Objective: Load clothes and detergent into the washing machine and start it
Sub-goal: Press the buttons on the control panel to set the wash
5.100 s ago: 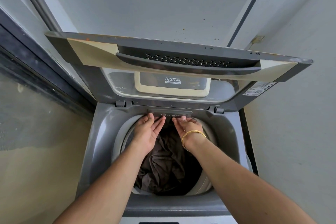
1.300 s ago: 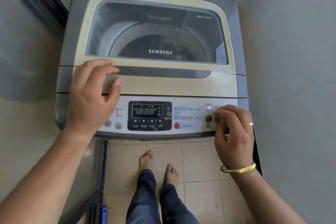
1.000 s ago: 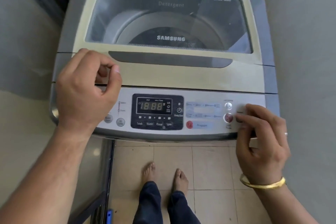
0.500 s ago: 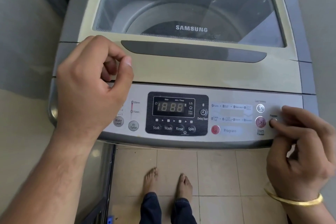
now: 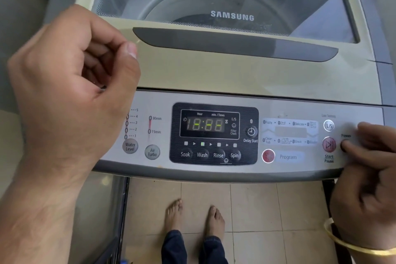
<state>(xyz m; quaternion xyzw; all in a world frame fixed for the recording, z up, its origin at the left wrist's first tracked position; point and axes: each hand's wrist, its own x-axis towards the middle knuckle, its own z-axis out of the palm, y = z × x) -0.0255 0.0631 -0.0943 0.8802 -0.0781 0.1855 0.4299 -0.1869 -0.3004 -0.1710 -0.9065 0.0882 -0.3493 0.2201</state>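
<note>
The top-loading washing machine fills the view, its glass lid closed over the drum. Dark clothes show dimly through the glass. The silver control panel runs along the front; its display glows with green segments and a green light sits above Wash. My right hand, with a gold bangle, has a fingertip on the Power button, just right of the red Start/Pause button. My left hand hovers loosely curled over the panel's left end, holding nothing.
Grey walls stand close on the left and right of the machine. Below the panel lies beige tiled floor with my bare feet. A red Program button and the Water Level and Air Turbo buttons sit on the panel.
The lid, open five seconds ago, is closed. The view has moved closer to the panel. My right finger has stayed on the Power button and the display has lit up green.
</note>
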